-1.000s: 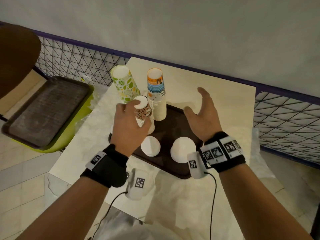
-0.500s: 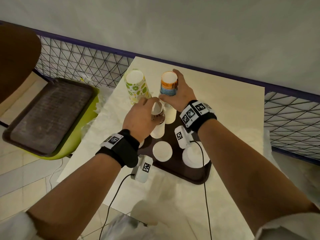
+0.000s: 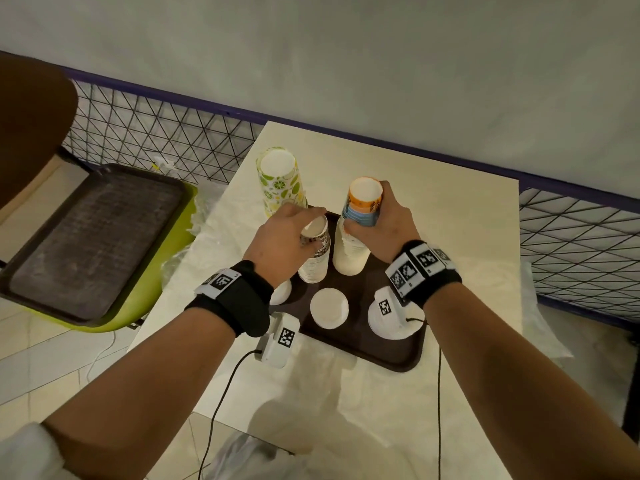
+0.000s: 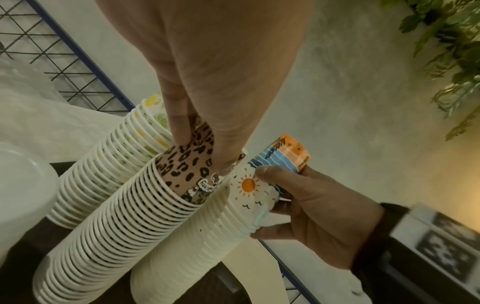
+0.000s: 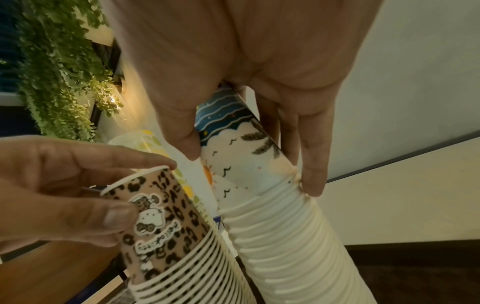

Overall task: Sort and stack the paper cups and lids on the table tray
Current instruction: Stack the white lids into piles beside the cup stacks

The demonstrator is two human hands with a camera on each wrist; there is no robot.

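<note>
Three stacks of upside-down paper cups stand at the far end of a dark brown tray: a lime-print stack, a leopard-print stack and a sunset-print stack. My left hand pinches the top leopard cup, which leans slightly on its stack. My right hand is wrapped round the top sunset cup, thumb on one side and fingers on the other. White lids lie on the near half of the tray, one partly hidden under my right wrist.
The tray sits on a cream table against a grey wall. To the left a green chair carries a second brown tray. A black wire fence runs behind. Crumpled clear plastic lies at the table's left edge.
My right hand, open above the tray a second ago, has gone forward and closed round the top of the sunset stack. My left hand has stayed on the leopard cup.
</note>
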